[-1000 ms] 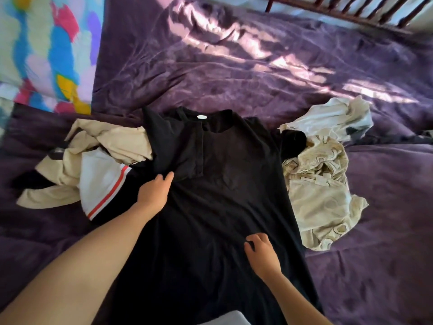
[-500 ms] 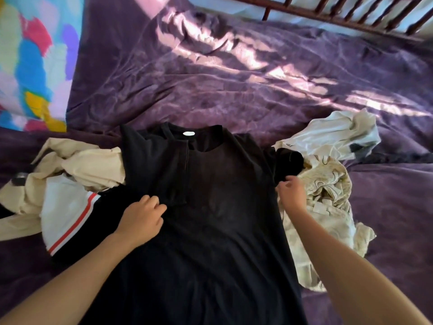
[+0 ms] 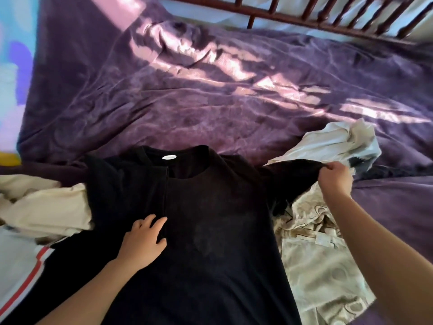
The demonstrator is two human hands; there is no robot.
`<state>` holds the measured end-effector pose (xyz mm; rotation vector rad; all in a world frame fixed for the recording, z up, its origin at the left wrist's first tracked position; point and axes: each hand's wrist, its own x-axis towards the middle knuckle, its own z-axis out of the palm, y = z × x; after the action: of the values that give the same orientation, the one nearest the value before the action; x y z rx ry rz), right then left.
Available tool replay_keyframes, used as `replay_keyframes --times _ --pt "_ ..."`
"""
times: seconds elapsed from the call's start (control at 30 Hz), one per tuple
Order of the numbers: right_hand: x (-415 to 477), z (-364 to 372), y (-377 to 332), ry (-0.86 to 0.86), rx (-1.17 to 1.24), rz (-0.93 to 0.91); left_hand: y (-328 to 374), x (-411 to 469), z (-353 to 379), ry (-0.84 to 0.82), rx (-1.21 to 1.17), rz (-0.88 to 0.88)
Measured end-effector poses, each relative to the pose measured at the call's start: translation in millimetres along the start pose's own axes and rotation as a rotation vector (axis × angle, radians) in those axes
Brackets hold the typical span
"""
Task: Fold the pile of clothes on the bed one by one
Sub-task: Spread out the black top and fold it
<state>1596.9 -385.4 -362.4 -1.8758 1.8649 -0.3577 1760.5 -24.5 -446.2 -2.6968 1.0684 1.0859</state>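
A black t-shirt [image 3: 210, 219] lies flat on the purple bed, neck away from me, with its left side folded in over the chest. My left hand [image 3: 144, 242] rests flat on that folded edge, fingers spread. My right hand [image 3: 335, 178] pinches the end of the shirt's right sleeve and holds it stretched out to the right, just above the pile there. A cream patterned garment [image 3: 321, 266] and a white one [image 3: 335, 144] lie crumpled at the right. Cream clothes [image 3: 44, 205] and a white piece with a red stripe [image 3: 18, 275] lie at the left.
The purple bedspread [image 3: 210, 90] stretches wrinkled and sunlit beyond the shirt. A dark wooden rail [image 3: 328, 17] runs along the far edge of the bed. A bright multicoloured cloth [image 3: 11, 66] sits at the far left.
My right hand went from the shirt's lower front to its right sleeve, took hold of the end and pulled it out to the right. My left hand stayed pressing on the folded side.
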Motion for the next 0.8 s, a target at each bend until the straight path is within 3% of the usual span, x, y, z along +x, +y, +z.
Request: replay_keyframes --times 0.07,0.17,0.33,0.43,0.57,0.8 --pt "18 -20 3 0.108 0.237 0.192 -2 3 -2 -0.053 -0.049 -0.013" --pt "31 -26 25 -0.094 0.639 0.450 -3 6 -4 -0.107 -0.113 -0.022" --pt "27 -7 59 -0.214 0.977 0.587 -1 10 -12 -0.186 -0.173 -0.029" --pt "4 1 62 -0.282 0.971 0.543 -1 13 -17 -0.231 -0.234 -0.036" --pt "-26 12 65 -0.427 0.798 0.325 -3 14 -17 -0.250 -0.260 -0.026" --pt "-26 6 45 -0.251 0.712 0.265 -3 15 -15 -0.281 -0.242 -0.039"
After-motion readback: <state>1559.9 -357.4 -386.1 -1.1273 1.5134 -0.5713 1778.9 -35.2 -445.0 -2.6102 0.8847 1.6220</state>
